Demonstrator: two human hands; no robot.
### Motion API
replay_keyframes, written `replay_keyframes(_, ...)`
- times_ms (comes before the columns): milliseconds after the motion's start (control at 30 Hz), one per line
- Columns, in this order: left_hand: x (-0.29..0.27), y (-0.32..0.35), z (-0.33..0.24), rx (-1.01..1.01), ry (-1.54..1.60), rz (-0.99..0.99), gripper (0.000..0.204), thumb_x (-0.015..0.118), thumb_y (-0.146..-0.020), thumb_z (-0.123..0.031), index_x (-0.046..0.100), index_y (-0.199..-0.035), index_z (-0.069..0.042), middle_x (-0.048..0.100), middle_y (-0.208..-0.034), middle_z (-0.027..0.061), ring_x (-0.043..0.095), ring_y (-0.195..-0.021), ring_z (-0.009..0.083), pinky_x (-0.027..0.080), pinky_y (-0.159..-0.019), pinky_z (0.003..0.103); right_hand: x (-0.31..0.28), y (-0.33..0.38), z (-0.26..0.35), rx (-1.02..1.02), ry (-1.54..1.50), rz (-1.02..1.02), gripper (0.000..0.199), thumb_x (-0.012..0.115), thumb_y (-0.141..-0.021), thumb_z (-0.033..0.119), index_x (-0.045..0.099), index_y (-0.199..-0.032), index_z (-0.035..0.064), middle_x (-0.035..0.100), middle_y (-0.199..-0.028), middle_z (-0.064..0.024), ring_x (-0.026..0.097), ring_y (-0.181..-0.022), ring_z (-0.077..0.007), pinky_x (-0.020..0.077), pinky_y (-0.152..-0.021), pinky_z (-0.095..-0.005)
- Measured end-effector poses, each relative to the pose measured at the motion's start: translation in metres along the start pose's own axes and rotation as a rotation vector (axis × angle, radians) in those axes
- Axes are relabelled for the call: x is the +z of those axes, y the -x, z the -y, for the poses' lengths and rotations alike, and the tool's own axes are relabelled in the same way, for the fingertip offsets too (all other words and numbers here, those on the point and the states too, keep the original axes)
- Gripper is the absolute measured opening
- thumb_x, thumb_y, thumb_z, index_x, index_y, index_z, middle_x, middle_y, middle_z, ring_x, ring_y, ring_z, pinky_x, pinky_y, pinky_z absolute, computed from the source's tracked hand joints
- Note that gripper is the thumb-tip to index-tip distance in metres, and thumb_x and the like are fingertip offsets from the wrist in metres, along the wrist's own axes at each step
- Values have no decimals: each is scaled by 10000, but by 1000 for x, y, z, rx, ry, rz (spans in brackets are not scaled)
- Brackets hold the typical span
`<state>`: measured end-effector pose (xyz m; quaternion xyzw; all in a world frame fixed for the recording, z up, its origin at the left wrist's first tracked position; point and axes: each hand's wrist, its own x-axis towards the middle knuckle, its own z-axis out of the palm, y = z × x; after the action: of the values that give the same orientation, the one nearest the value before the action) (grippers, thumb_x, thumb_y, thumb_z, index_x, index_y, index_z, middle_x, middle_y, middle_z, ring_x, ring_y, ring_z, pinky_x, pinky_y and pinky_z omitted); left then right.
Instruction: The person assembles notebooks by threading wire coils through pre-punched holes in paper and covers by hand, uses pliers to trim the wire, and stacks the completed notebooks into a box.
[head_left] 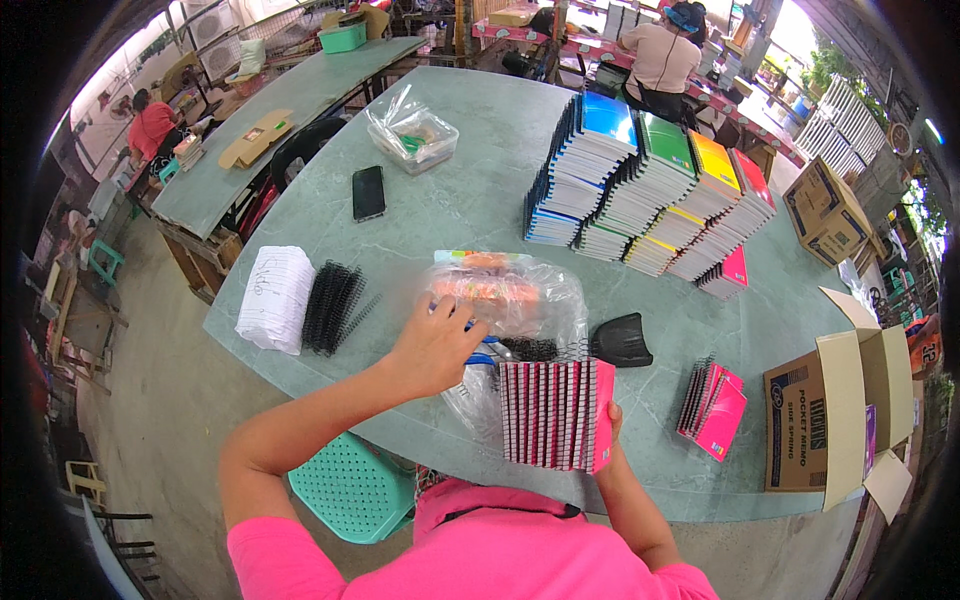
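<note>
My right hand [612, 425] grips a row of small pink spiral notebooks [555, 415] at its right end, close to the table's near edge. Their black coils face up, and some of my fingers are hidden by the covers. My left hand [440, 345] is closed around a blue-handled tool [486, 350] that looks like pliers; its jaws are hard to make out. Under and beyond that hand lies a clear plastic bag [550, 300] with orange packaging [485, 290] beneath it. Loose black coils [530, 349] lie between the bag and the notebooks.
Left are a black coil bundle [333, 308], a white paper stack [275, 300] and a phone [368, 193]. A clear tub [412, 135] stands farther back. Tall notebook stacks [640, 185], a black scoop-shaped piece [621, 340], more pink notebooks [712, 408] and an open carton [800, 420] stand right.
</note>
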<state>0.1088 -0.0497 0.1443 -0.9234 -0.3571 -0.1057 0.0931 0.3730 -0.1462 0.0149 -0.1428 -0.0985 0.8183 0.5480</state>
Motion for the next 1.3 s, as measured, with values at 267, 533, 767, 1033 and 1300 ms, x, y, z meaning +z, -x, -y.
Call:
replay_keyframes(267, -2, -7, -9, 62, 12, 14, 322, 643, -572, -144, 579, -883, -90, 538, -834, 74, 507, -839, 246, 365, -754, 379, -4, -1, -2, 16, 1, 6, 701, 664, -659, 407, 438, -1193, 13, 553, -1100, -140, 555, -985, -267, 445, -881, -422)
replay_keyframes(533, 4, -6, -3, 12, 16, 32, 343, 640, -564, -125, 578, -899, -83, 539, -884, 89, 499, -862, 257, 363, -784, 393, 3, -2, -2, 8, 5, -1, 687, 666, -666, 391, 438, -1190, 10, 562, -1085, -134, 562, -974, -258, 459, -865, -409)
replay_keyframes(767, 0, -15, -8, 48, -20, 19, 429, 657, -546, -132, 570, -964, -83, 530, -959, 98, 479, -926, 275, 337, -839, 458, 5, -3, -3, 23, -4, -9, 686, 671, -662, 391, 445, -1186, 11, 570, -1073, -131, 568, -961, -259, 456, -869, -411)
replay_keyframes(1033, -6, -16, -10, 62, -19, -27, 418, 639, -563, -119, 575, -974, -85, 531, -941, 113, 484, -910, 271, 350, -824, 421, 10, -3, -4, -26, 27, -29, 698, 664, -661, 408, 440, -1190, 11, 564, -1082, -129, 562, -966, -257, 453, -872, -407)
replay_keyframes(1300, 0, -16, -10, 74, -1, -43, 387, 618, -586, -103, 580, -970, -78, 534, -917, 119, 490, -888, 279, 353, -821, 423, 6, -2, -5, -1, 21, -31, 697, 655, -667, 407, 433, -1200, 16, 557, -1096, -132, 554, -980, -264, 442, -882, -416)
